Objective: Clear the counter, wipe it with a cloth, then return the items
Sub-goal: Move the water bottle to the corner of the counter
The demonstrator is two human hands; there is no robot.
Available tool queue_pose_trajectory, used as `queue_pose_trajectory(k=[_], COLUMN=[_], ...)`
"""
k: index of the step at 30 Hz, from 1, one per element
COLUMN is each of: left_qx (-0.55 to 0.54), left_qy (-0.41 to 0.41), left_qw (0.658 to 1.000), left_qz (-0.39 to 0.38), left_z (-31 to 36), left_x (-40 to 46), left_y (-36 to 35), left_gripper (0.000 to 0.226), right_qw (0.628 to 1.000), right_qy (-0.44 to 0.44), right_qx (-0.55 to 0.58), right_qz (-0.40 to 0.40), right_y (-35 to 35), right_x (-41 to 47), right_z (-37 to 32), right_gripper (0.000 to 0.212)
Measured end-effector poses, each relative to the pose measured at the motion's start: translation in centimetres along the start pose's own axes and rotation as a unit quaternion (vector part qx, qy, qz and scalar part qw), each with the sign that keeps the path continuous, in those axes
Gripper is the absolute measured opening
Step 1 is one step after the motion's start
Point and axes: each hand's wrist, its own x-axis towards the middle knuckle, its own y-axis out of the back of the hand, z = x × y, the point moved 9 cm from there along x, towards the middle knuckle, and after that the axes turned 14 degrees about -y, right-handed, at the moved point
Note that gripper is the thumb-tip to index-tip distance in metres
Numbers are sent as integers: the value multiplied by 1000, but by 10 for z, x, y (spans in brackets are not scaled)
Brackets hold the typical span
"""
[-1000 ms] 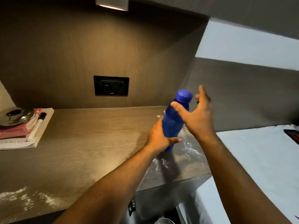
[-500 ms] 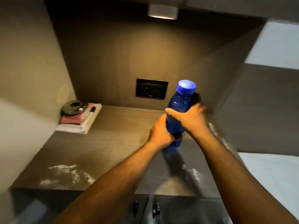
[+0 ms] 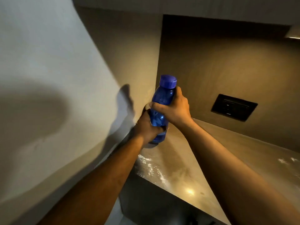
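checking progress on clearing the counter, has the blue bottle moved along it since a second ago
Yes. The blue bottle, held by the left hand and right hand, was right of the wall socket earlier; now it is left of it, near the side wall.

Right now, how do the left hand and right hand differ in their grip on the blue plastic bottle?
The left hand wraps the lower body of the blue plastic bottle; the right hand wraps the upper body, just under the cap. The left hand comes in from the bottle's left side, the right hand from its right side. Both are closed firmly on the bottle, which stands nearly upright above the wood-grain counter.
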Motion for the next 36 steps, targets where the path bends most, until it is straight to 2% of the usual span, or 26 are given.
queue_pose_trajectory(k=[5,7,11,14,17,21,25,29,31,36], left_qx=[-16,-29,-54,-82,-50,17,71,95,83,23], left_qy=[27,44,38,42,24,20,14,-3,-27,-44], left_qw=[999,998,997,995,998,999,993,980,985,999], left_qz=[25,31,37,29,37,39,96,172,150,14], left_z=[-38,-49,-65,-65,-66,-67,-50,-6,25,93], left_x=[4,5,8,7,10,7,-15,-64,-88,-163], left_y=[34,40,42,38,39,44,55,43,14,-98], left_gripper=[53,56,79,70,64,72,74,77,74,58], right_qw=[1000,1000,999,999,999,999,997,988,985,976], right_qy=[11,5,10,18,0,-24,-76,-131,-141,-155], right_qx=[-3,1,-21,-30,-25,-12,-20,-8,-2,1], right_qz=[-25,-29,-26,-21,-27,-21,18,77,102,152], right_y=[-51,-64,-79,-84,-88,-78,-36,41,87,201], right_x=[7,10,11,10,8,-10,-38,-73,-99,-191], right_z=[-13,-10,-5,-5,2,19,53,93,109,160], right_gripper=[73,75,78,78,79,76,77,79,76,73])
